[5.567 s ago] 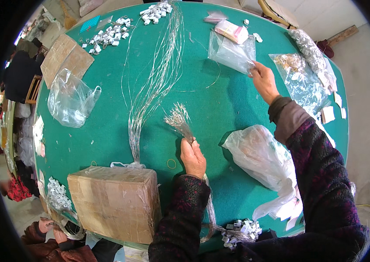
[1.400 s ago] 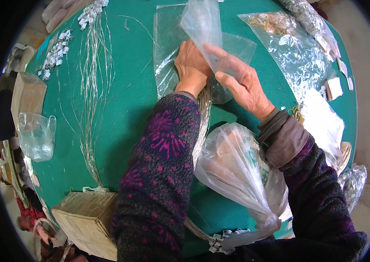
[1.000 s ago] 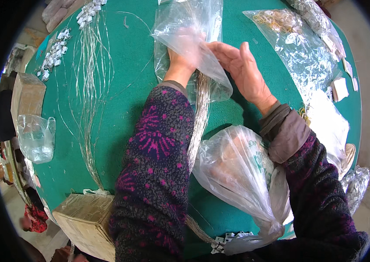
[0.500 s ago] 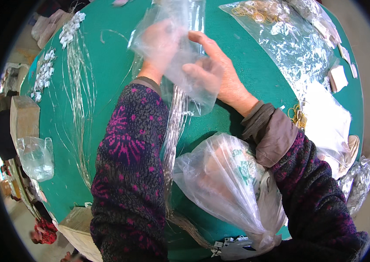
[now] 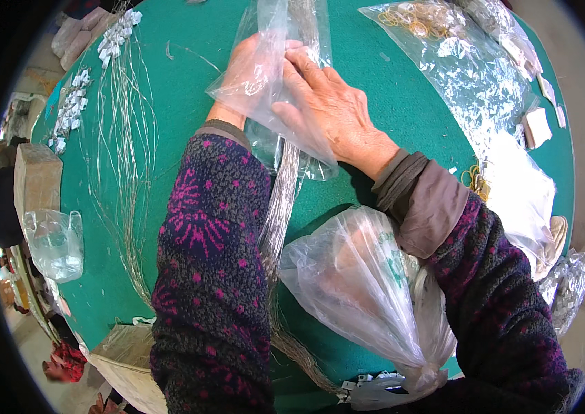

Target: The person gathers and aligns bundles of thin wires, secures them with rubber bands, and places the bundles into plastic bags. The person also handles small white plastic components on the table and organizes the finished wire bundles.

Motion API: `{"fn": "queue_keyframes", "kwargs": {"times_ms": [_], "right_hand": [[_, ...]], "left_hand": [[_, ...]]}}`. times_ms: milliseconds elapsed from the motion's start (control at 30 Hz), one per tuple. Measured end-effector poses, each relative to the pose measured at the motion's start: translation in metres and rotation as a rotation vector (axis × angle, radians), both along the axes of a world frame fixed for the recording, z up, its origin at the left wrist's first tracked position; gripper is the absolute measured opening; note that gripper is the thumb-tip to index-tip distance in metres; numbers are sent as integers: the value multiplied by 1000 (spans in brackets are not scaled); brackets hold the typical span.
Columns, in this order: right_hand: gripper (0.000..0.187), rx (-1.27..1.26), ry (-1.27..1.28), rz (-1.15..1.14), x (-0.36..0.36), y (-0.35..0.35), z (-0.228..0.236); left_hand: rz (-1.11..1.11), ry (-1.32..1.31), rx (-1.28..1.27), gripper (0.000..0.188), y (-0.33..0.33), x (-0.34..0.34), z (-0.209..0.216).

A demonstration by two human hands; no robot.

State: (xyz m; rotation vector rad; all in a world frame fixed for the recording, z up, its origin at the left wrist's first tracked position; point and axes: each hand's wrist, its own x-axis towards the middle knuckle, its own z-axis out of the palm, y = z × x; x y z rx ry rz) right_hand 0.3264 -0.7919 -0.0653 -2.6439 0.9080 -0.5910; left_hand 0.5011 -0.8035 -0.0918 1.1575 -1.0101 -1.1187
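A clear plastic bag (image 5: 320,148) lies around a bundle of thin silvery strands (image 5: 284,193) that runs from the far edge toward me, under my left sleeve. My left hand (image 5: 243,74) is closed at the bag and partly covered by its loose film, so its fingertips are hard to see. Beside it, the curled fingers of my right hand (image 5: 337,114) press on the film over the bundle, close to the left hand. The near end of the bundle comes out below the bag.
To the left lies another bundle of strands (image 5: 127,165) with white tags (image 5: 120,34). A knotted plastic bag (image 5: 348,276) sits near my right forearm. At far right is a large clear bag (image 5: 458,76) with yellow rubber bands (image 5: 413,19). Boxes (image 5: 37,178) stand along the left edge.
My right hand has moved left and its spread fingers have closed on the film beside my left hand. The loose film has folded down over the left hand.
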Motion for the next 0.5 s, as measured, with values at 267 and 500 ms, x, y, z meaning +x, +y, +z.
{"fn": "queue_keyframes", "kwargs": {"times_ms": [267,500], "right_hand": [[64,59,161,-45,3,4,2],[67,5,144,-10,4,3,8]], "left_hand": [[249,253,173,38,21,-11,47],[297,-867,-581,34,80,-44,100]]}}
